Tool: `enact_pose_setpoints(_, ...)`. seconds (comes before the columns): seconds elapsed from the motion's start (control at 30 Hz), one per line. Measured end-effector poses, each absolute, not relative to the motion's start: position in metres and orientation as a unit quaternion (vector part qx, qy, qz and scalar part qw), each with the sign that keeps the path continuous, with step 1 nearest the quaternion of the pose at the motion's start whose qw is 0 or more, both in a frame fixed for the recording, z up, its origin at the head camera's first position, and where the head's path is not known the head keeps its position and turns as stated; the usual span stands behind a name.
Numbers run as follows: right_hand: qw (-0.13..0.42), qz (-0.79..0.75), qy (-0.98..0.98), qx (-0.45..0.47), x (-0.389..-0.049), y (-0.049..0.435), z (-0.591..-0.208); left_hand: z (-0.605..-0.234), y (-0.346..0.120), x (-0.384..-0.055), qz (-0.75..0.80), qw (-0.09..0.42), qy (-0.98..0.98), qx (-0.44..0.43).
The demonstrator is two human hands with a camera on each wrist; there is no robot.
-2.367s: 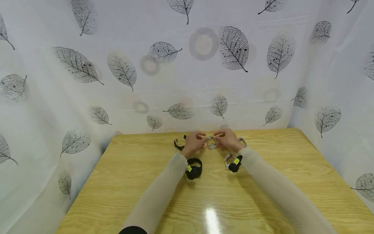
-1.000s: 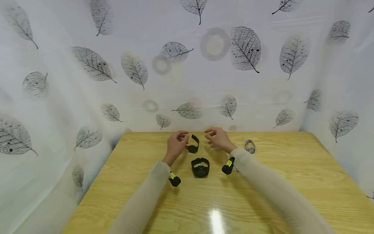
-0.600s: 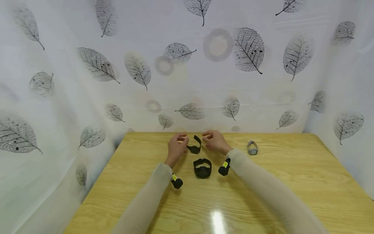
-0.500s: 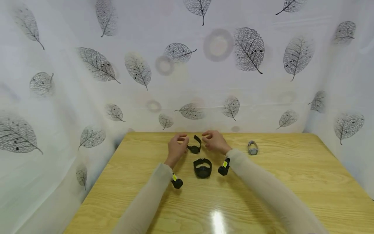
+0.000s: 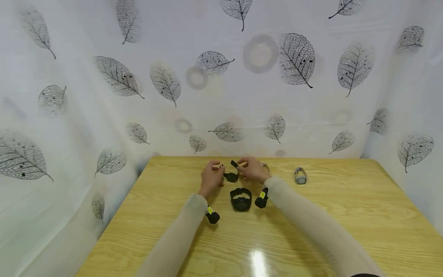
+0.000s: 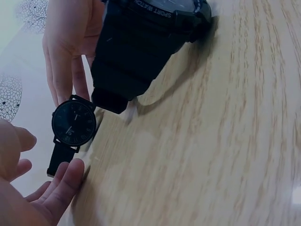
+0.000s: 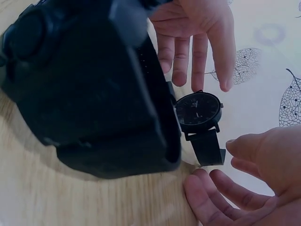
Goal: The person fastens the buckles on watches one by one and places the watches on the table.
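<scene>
A slim black wristwatch (image 5: 231, 177) with a round dark dial lies near the table's back edge, its strap unfastened and one end raised. My left hand (image 5: 211, 179) is at its left side, fingers bent loosely beside the strap. From the right, my right hand (image 5: 253, 169) reaches the raised strap end. In the right wrist view, that strap sits between the parted thumb and fingers of my right hand (image 7: 263, 174), without a visible pinch. Nearer me stands a chunky black sports watch (image 5: 241, 204), its band closed in a loop; it hides part of both wrist views.
A grey watch (image 5: 301, 179) with a squarish face stands to the right on the wooden table (image 5: 328, 204). Another light-coloured watch (image 5: 265, 168) is mostly hidden behind my right hand. A white leaf-patterned curtain (image 5: 225, 100) hangs along the back and sides.
Both hands held a small light watch between them 2.4 seconds ago. They have since moved left to the slim black watch, and the right hand has come closer to its strap.
</scene>
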State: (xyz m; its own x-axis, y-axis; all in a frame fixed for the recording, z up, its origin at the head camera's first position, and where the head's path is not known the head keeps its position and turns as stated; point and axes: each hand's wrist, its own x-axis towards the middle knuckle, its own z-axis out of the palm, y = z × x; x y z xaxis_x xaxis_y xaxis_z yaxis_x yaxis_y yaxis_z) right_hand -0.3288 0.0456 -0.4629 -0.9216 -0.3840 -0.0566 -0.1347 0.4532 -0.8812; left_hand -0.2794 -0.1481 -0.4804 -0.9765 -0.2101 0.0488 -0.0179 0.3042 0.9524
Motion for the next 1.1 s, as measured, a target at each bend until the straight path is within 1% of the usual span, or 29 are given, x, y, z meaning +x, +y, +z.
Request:
enact_pose_setpoints(0.4, 0.12, -0.468, 0.861, -0.16, -0.3278, 0.0418, -0.4633, -0.4882, -0.1475, -0.2823, -0.583, 0.066, -0.807, 0.067)
enact_pose_setpoints(0.73, 0.115, -0.465, 0.863, -0.158, -0.3289, 0.0407, -0.4641, -0.4872, -0.1434, -0.2827, -0.568, 0.07, -0.815, 0.085)
enact_pose_setpoints(0.9, 0.121, -0.47, 0.859, -0.163, -0.3287, 0.0417, -0.4638, -0.4864, -0.1422, -0.284, -0.565, 0.07, -0.817, 0.091)
enact_pose_setpoints(1.1, 0.111, -0.462, 0.864, -0.167, -0.3265, 0.041, -0.464, -0.4861, -0.1396, -0.2857, -0.571, 0.071, -0.811, 0.106)
